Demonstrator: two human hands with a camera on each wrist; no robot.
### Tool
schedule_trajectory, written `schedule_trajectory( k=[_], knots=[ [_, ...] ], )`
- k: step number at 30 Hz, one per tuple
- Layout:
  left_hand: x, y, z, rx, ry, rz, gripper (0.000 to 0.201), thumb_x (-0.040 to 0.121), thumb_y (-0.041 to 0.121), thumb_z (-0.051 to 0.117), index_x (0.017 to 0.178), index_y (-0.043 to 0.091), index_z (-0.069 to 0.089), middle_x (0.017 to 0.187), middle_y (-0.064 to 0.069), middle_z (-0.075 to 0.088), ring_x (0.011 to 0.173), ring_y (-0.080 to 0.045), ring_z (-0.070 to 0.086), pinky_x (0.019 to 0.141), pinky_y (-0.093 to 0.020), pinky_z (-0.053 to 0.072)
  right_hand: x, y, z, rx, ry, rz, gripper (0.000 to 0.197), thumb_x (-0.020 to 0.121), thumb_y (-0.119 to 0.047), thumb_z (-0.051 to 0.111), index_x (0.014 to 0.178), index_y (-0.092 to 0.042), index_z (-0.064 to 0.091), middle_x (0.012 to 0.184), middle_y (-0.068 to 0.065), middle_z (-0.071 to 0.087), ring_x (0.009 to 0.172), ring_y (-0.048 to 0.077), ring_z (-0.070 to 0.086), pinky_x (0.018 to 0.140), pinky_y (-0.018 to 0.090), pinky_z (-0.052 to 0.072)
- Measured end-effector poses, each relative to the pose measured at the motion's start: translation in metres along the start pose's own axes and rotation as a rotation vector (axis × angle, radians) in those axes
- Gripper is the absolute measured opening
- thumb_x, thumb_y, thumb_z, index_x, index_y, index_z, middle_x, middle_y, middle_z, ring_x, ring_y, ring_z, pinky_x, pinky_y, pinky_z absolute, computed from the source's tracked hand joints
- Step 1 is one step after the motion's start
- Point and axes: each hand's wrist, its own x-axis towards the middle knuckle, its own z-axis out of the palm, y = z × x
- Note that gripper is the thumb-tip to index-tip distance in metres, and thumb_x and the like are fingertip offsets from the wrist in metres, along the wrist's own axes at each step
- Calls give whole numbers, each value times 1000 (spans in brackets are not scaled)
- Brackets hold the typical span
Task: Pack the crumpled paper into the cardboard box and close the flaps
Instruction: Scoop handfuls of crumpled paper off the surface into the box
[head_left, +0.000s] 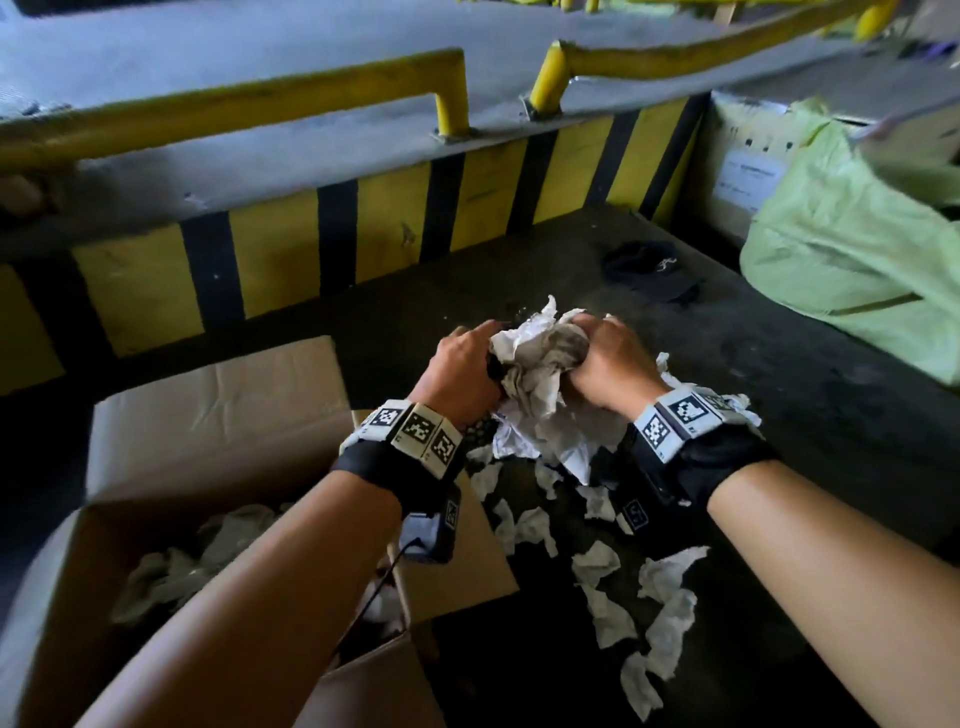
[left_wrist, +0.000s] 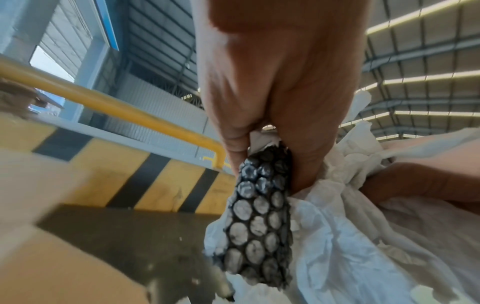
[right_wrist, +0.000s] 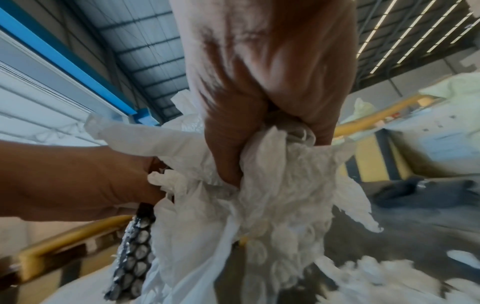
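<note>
1. Box (head_left: 208, 467): cardboard, lower left of the head view, flaps open. White paper lies inside it. The left forearm crosses above its opening.
2. Scraps (head_left: 613, 587): torn white paper pieces lie scattered on the dark floor (head_left: 779, 415), lower centre of the head view, just right of the box.
3. Left hand (head_left: 460, 366): centre of the head view, fingers curled round the left side of the paper wad (head_left: 540, 364). In the left wrist view the fingers (left_wrist: 306, 144) also pinch a strip of dark bubble wrap (left_wrist: 259, 226), which hangs down from the grip beside the white paper.
4. Right hand (head_left: 608, 364): just right of the left hand, fingers curled tight into the right side of the same wad. The right wrist view shows paper bunched in the fist, with loose edges trailing below.
5. Wad: white crumpled paper, held between both hands above the floor, beyond the box's right flap and outside the box.
6. Dark cap (head_left: 649, 270): lies on the floor beyond the hands, upper right of centre.
7. Green sack (head_left: 852, 260): right edge of the head view, resting on the floor.
8. Wall (head_left: 363, 223): yellow-and-black striped, across the middle of the head view, behind the box.
9. Rails (head_left: 260, 104): yellow, mounted above the wall, upper part of the frame.
</note>
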Motion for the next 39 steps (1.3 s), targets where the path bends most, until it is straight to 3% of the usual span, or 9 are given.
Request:
schedule_trajectory(
  k=[10, 16, 22, 24, 26, 29, 32, 35, 39],
  knots=[
    [-141, -107, -159, 77, 162, -132, 34, 80, 33, 72, 110, 22, 59, 105, -9, 66, 98, -30, 63, 74, -32, 44, -39, -195, 68, 184, -102, -305, 17, 86, -20, 65, 101, -14, 68, 109, 9, 71, 104, 36, 63, 89, 36, 47],
    [-218, -183, -171, 39, 132, -320, 39, 78, 35, 75, 111, 18, 64, 109, -5, 72, 103, -27, 66, 77, -27, 44, -60, -260, 158, 144, -372, -322, 42, 75, -31, 79, 113, -19, 66, 119, 5, 68, 110, 28, 63, 93, 32, 49],
    [-249, -247, -116, 78, -116, -533, 39, 82, 36, 65, 116, 19, 61, 117, -10, 68, 113, -33, 62, 93, -37, 50, -68, -254, 232, -65, -737, -246, 64, 74, -27, 82, 132, -18, 54, 135, 8, 58, 128, 30, 52, 110, 39, 38],
    [-253, -267, -102, 147, -293, -625, 64, 74, 46, 60, 135, 29, 50, 131, -11, 56, 122, -37, 54, 102, -45, 46, -60, -242, 246, -243, -903, -233, 82, 73, -31, 84, 143, -19, 42, 144, 13, 46, 133, 33, 45, 110, 38, 37],
    [-251, -278, -101, 159, -313, -654, 76, 74, 50, 54, 147, 36, 36, 143, -10, 46, 130, -39, 44, 108, -50, 41, -45, -234, 253, -326, -935, -216, 93, 73, -37, 83, 150, -22, 32, 146, 15, 36, 132, 35, 44, 107, 38, 42],
    [-235, -282, -107, 148, -275, -655, 71, 84, 43, 58, 149, 38, 31, 152, -9, 35, 135, -43, 38, 110, -53, 37, -25, -239, 258, -233, -850, -249, 83, 77, -38, 76, 148, -30, 35, 143, 15, 37, 127, 32, 49, 100, 31, 45],
    [-222, -272, -99, 155, -460, -704, 86, 65, 62, 62, 144, 44, 35, 148, -7, 34, 132, -45, 40, 108, -56, 38, -24, -251, 270, -138, -854, -317, 51, 79, -35, 74, 127, -25, 59, 126, 9, 58, 114, 26, 59, 82, 24, 43],
    [-235, -277, -79, 182, -562, -681, 96, 49, 70, 58, 139, 54, 31, 147, -6, 46, 131, -39, 46, 108, -49, 40, -39, -244, 295, -249, -1044, -399, 29, 84, -28, 70, 110, -15, 70, 112, 9, 71, 99, 23, 65, 74, 25, 44],
    [-239, -310, -73, 207, -459, -852, 86, 73, 40, 65, 150, 31, 26, 150, -20, 39, 131, -43, 48, 107, -48, 43, -25, -229, 309, -407, -1136, -397, 35, 89, -32, 66, 116, -10, 68, 118, 12, 70, 104, 26, 65, 80, 25, 44]
  ],
)
